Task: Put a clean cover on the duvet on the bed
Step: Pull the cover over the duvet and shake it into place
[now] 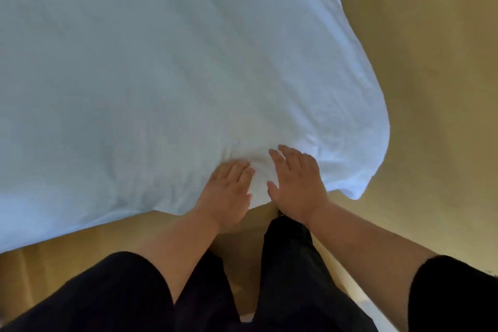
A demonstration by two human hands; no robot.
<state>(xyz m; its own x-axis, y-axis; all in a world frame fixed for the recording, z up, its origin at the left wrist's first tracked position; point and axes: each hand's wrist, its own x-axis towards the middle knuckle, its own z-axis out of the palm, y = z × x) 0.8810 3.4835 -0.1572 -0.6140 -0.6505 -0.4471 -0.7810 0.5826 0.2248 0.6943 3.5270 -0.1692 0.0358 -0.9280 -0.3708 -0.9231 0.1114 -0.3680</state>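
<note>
A white duvet (161, 62) in its cover lies spread over the bed and fills the upper left of the head view. Its near corner (358, 186) hangs over the bed's edge at the right. My left hand (229, 188) rests flat on the duvet close to its near edge, fingers straight and pointing away. My right hand (296, 178) is beside it, palm down with fingers spread, touching or just above the fabric. Small wrinkles gather between the two hands. The picture is blurred.
Tan flooring (431, 89) runs along the right side of the bed and in front of it. My legs in dark trousers (291, 264) stand right at the bed's near edge. A pale strip (374, 310) shows at the lower right.
</note>
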